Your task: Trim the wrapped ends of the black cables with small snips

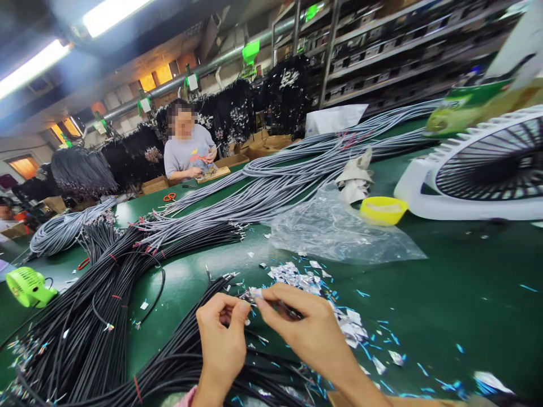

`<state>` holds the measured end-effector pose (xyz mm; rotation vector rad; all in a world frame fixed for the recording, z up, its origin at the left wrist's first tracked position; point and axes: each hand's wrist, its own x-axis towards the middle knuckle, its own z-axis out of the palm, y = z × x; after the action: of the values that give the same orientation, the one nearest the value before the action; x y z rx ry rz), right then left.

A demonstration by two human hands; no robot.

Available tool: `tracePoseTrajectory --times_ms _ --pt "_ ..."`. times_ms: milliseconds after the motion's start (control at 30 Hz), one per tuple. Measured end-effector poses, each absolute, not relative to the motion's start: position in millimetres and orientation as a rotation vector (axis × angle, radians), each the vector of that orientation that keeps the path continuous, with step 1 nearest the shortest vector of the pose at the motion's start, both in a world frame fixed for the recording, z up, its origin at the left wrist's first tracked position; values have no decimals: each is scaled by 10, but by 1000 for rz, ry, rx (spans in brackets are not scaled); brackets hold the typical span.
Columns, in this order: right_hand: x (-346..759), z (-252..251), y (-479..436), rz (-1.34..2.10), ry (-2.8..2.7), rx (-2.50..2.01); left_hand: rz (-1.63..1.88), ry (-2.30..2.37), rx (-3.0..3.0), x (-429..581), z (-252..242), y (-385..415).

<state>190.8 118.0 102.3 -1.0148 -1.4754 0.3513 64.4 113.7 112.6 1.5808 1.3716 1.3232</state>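
**Where your left hand [224, 334] is facing your right hand [302, 317], a cable end [250, 295] is lying between**

Your right is pinching it, sitting nearer; its visible stretch is running roughly crosswise. Your left is making a closed pinch beside it, but I cannot tell on what. Black cables [173, 340] are lying leftward and beneath, foil scraps [298, 277] just beyond your right.

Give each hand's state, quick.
Left hand: closed, fingers curled; what it grips cannot be told.
Right hand: closed, pinching a small silvery piece.
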Motion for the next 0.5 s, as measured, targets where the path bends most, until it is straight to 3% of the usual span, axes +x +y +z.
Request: tracePoseTrajectory --times_ms 500 --pt "1869 1074 1162 517 -1311 -1101 1308 1407 1616 656 1094 1147"
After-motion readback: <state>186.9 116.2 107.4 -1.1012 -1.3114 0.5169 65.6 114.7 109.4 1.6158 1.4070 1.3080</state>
